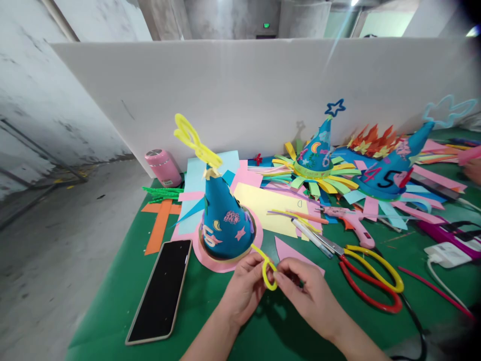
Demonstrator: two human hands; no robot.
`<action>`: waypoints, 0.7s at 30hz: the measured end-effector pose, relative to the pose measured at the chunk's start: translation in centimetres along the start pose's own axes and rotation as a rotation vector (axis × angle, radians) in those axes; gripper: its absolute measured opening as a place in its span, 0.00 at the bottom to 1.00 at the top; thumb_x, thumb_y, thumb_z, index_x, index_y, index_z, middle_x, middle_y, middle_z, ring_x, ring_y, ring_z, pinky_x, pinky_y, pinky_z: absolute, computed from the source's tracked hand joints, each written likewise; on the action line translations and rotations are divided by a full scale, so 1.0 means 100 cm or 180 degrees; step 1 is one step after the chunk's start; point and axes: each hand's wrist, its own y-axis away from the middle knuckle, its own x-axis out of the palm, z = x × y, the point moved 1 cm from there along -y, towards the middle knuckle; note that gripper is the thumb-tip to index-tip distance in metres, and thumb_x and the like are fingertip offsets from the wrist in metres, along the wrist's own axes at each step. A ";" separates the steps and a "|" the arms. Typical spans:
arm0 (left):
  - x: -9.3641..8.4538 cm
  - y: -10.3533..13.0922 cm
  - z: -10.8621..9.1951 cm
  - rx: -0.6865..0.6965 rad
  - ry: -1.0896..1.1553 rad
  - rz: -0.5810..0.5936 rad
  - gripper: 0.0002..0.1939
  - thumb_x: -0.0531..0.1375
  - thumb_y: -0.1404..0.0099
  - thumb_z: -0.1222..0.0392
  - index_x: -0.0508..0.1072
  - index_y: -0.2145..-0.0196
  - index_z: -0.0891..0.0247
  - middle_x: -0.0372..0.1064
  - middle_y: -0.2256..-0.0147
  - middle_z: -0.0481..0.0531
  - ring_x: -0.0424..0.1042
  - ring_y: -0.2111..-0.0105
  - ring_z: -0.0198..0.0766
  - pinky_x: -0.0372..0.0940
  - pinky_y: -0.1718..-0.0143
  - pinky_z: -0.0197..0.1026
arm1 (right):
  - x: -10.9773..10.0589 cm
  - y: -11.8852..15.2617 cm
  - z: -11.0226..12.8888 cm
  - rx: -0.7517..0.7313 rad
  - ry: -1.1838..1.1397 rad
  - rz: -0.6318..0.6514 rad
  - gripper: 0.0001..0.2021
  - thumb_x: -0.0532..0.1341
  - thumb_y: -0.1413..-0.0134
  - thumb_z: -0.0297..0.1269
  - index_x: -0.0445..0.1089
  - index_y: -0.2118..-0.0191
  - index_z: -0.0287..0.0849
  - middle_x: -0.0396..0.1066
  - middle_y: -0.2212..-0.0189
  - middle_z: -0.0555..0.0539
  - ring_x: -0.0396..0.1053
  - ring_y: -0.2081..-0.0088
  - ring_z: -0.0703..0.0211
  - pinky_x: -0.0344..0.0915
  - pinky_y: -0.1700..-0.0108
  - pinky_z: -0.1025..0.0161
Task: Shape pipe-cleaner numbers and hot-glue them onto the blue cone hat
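Observation:
Both hands hold a yellow pipe cleaner (269,281) bent into a loop, just in front of a blue cone hat (225,215). My left hand (246,283) pinches it from the left, and my right hand (306,288) grips the loop's right side between thumb and finger. The hat stands upright on a pink ring brim (206,261) and bears a moon, stars and a number. A yellow looped pipe-cleaner shape (195,143) rises from its tip.
A phone (161,291) lies left of the hat, near a pink bottle (163,168). Scissors (372,276), a glue gun (351,220) and a white power adapter (445,254) lie right. Two decorated hats (315,150) (394,168) stand behind. Another person's hand (473,170) shows at the right edge.

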 end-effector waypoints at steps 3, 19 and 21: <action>-0.002 0.001 -0.004 0.0045 -0.0059 -0.0181 0.07 0.67 0.55 0.64 0.73 0.76 0.67 0.66 0.81 0.46 0.62 0.81 0.24 0.56 0.78 0.27 | 0.008 -0.006 -0.001 0.0054 -0.0138 -0.0054 0.12 0.51 0.44 0.39 0.59 0.77 0.41 0.54 0.82 0.54 0.52 0.79 0.67 0.49 0.78 0.68; -0.006 0.000 -0.008 0.0408 -0.0948 -0.0162 0.06 0.65 0.52 0.61 0.73 0.77 0.67 0.65 0.79 0.46 0.58 0.81 0.25 0.54 0.78 0.30 | 0.011 -0.014 -0.009 0.0218 -0.0567 0.0039 0.13 0.51 0.47 0.35 0.57 0.81 0.41 0.51 0.83 0.55 0.49 0.80 0.68 0.47 0.79 0.68; -0.008 0.000 -0.009 0.0441 -0.1111 -0.0151 0.06 0.64 0.51 0.61 0.73 0.76 0.67 0.64 0.80 0.45 0.58 0.81 0.26 0.54 0.78 0.30 | 0.011 -0.014 -0.009 0.0233 -0.0569 0.0050 0.13 0.51 0.47 0.35 0.56 0.81 0.41 0.51 0.83 0.55 0.49 0.80 0.68 0.47 0.79 0.68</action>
